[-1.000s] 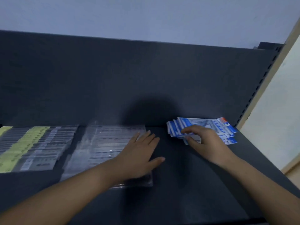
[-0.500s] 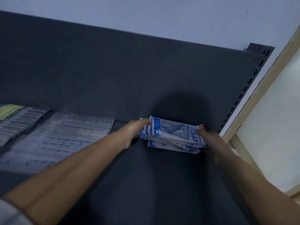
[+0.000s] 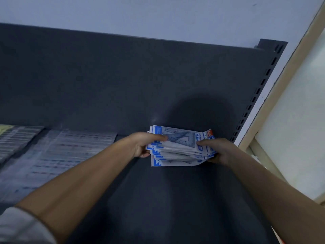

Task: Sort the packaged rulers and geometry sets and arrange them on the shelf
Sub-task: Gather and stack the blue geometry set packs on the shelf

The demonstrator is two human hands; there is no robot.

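A stack of blue-and-white geometry set packs is held between both hands over the dark shelf, near its back right. My left hand grips the stack's left end, thumb on top. My right hand grips the right end, thumb on the top pack. The packs are fanned unevenly, lower ones sticking out toward me. Clear packaged rulers lie flat on the shelf to the left. Further left lies another ruler pile with a yellow-labelled edge.
The shelf's dark back panel rises behind the packs. A slotted upright stands at the right end. Beyond it are a beige frame and a pale wall panel.
My left hand left the clear ruler packs and took the left end of the geometry set stack. Both hands lifted and gathered the stack. The view swung right.
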